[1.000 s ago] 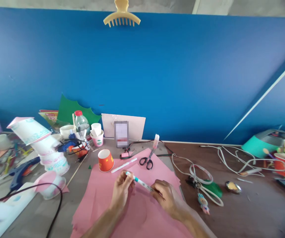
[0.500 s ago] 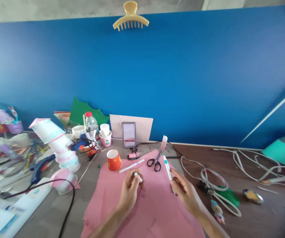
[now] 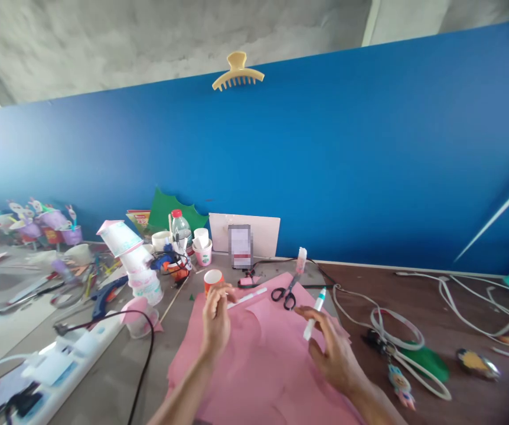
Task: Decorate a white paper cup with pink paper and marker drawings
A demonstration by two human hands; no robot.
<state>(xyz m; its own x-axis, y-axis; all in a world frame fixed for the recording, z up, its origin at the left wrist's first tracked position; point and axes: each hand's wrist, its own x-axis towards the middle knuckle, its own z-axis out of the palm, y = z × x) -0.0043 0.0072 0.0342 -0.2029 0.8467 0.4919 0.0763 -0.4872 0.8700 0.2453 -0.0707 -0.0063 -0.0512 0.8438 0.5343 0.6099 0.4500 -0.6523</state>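
Note:
My left hand [image 3: 216, 319] is raised over the pink paper [image 3: 254, 366], its fingers bent in front of the red paper cup [image 3: 213, 278]; whether anything is between them is hidden. My right hand [image 3: 332, 348] has a white marker with a teal band [image 3: 315, 313] between thumb and fingers, its teal end pointing up. A white stick-like pen [image 3: 248, 297] lies on the paper beside my left hand. Black-handled scissors [image 3: 289, 293] rest on the paper's back part, near a clear-and-pink tube [image 3: 301, 260].
On the left stand a leaning stack of decorated cups [image 3: 137, 262], a blue glue gun [image 3: 104, 297] and a white power strip [image 3: 72, 366] with a black cable. White cables [image 3: 398, 330] and a keychain [image 3: 400, 383] lie right. A phone [image 3: 240, 247] leans at the back.
My left hand has moved up and left, now partly covering the red cup; the small white cap it held no longer shows. The marker in my right hand now tilts right. The view has shifted.

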